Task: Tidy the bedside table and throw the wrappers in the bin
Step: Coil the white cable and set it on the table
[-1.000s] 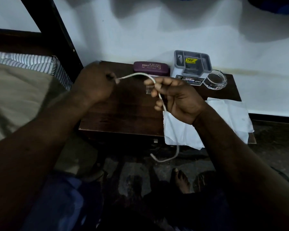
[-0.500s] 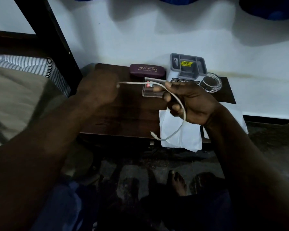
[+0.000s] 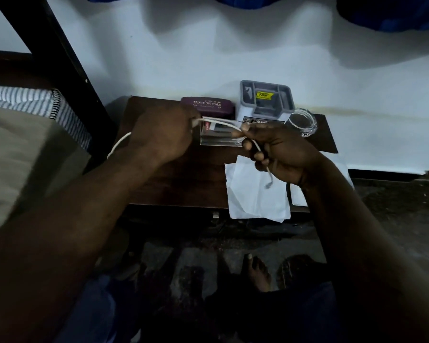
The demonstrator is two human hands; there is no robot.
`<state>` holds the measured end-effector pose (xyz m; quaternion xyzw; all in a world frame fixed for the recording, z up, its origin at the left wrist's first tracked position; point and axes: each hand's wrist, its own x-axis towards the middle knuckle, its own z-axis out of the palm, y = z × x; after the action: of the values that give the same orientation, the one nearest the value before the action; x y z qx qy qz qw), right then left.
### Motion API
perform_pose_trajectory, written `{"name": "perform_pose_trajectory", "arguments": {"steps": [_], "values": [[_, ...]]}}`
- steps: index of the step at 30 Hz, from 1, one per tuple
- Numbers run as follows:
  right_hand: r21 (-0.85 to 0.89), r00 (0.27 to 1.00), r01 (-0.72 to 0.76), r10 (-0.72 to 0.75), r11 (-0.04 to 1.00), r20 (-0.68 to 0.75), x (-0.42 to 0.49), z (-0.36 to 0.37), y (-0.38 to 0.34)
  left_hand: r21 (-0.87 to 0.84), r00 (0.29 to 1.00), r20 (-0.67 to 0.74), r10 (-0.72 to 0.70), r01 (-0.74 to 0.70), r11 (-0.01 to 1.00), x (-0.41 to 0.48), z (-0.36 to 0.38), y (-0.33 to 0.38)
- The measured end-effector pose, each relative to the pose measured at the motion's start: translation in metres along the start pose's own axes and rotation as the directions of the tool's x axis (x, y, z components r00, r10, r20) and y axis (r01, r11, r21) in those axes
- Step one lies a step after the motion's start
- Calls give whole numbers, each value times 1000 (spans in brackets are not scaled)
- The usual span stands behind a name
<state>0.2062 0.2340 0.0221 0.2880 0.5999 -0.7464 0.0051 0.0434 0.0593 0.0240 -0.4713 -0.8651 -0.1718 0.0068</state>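
The left hand (image 3: pixel 164 137) is closed in a loose fist above the tabletop (image 3: pixel 178 179). Its fingers pinch a thin white cable (image 3: pixel 221 121) at the thumb side. From behind this hand a loop of the same cable curves out toward the bed (image 3: pixel 22 144). The right hand (image 3: pixel 282 154) is held near it, fingers curled round the cable, with thumb and forefinger nipping it at the top. Two short strands run between the two hands. The cable's free end, with its plug, hangs below the right hand's little finger.

Just behind the strands, between the hands, a clear plastic box (image 3: pixel 216 139) lies on the tabletop. Beyond the left hand's knuckles a purple spectacle case (image 3: pixel 208 105), lettered PRINCE OPTICALS, sits by the wall (image 3: pixel 208 50). Beyond the right hand stands a grey compartmented organiser (image 3: pixel 265 97) with a yellow sticker inside. A clear round jar (image 3: pixel 304 122) sits just beside it, on the side away from the case.

Under the right hand a white sheet (image 3: pixel 255 194) is spread on the tabletop and droops over its near edge. In this dim light it could be tissue or a wrapper. Below the hands, on the dark floor (image 3: pixel 394 206), a bare foot (image 3: pixel 256 271) shows. Out past the left hand, a dark bed post (image 3: pixel 60 53) rises beside striped bedding (image 3: pixel 22 100).
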Motion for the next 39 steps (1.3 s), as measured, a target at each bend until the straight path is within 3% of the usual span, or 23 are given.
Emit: {"name": "perform_pose_trajectory", "arguments": {"steps": [2,7,11,15,18,21,25,28,34,36,39], "values": [[26,1000,-10,11,1000,-24,-2,-9,0,-24,999,40,17,-16,1000,2,5,0],[17,997,33,-32,999,-65,-3,-11,3,-220,966,32,258,-245,944,-1,14,37],[3,997,36,-36,999,-65,-4,-16,1,-154,981,-70,181,-190,970,5,20,48],[-33,996,-73,75,997,57,-8,-22,4,-136,984,-158,83,-105,985,14,25,50],[198,977,-118,78,973,199,-11,-26,2,-178,997,-58,47,-57,982,19,31,52],[567,946,-82,-116,819,304,-9,-30,-1,-248,989,145,38,-1,969,18,39,57],[853,952,87,-295,515,82,5,-29,4,-250,968,224,109,-51,967,15,47,71],[886,940,236,-324,398,-105,11,-24,7,-257,965,227,134,-74,964,14,47,77],[872,868,442,-348,212,-355,12,-16,8,-225,912,361,194,-117,967,7,56,79],[830,847,498,-345,252,-403,13,-14,8,-199,912,357,202,-138,970,5,56,79],[626,803,596,-385,502,-456,19,-11,10,-158,940,263,220,-183,970,9,48,76]]}}
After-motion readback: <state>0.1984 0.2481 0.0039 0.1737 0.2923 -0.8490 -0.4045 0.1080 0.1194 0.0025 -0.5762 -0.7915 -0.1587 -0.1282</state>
